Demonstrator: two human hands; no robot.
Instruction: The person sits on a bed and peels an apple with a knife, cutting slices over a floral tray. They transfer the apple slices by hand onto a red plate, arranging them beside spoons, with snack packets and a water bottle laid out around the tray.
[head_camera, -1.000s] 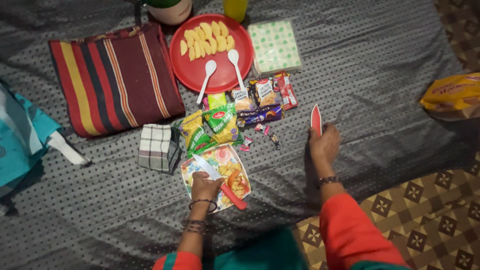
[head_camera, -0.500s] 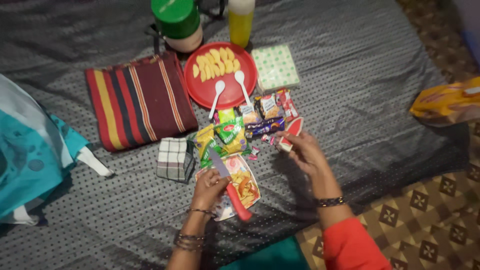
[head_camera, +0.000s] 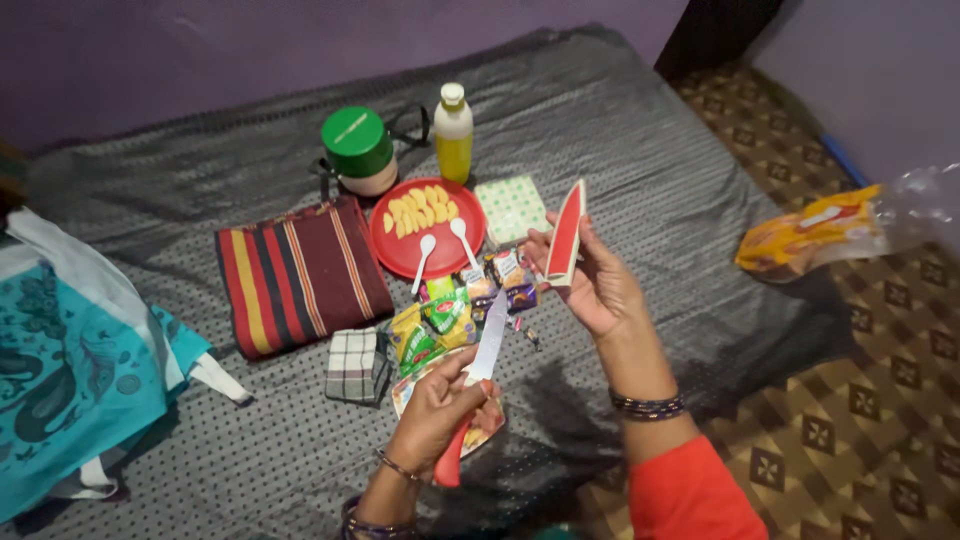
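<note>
Both hands rose off bed (head_camera: 700, 200): left hand (head_camera: 435, 410) fingers gripped knife (head_camera: 478, 372) above snack packets (head_camera: 455, 310); right hand (head_camera: 590, 280) fingers pinched red sheath (head_camera: 566, 232). Risk: bare blade near palm could cut.

Knife (head_camera: 478, 375) in left hand (head_camera: 432, 418), red sheath (head_camera: 565, 233) in right hand (head_camera: 593, 283).

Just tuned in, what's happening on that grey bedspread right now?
A person sits at the edge of the grey bedspread. The left hand grips a red-handled knife, blade bare and pointing away. The right hand holds up the red knife sheath, apart from the blade. Beyond lie snack packets, a red plate with yellow slices and two white spoons, a green-lidded container and a yellow bottle.
</note>
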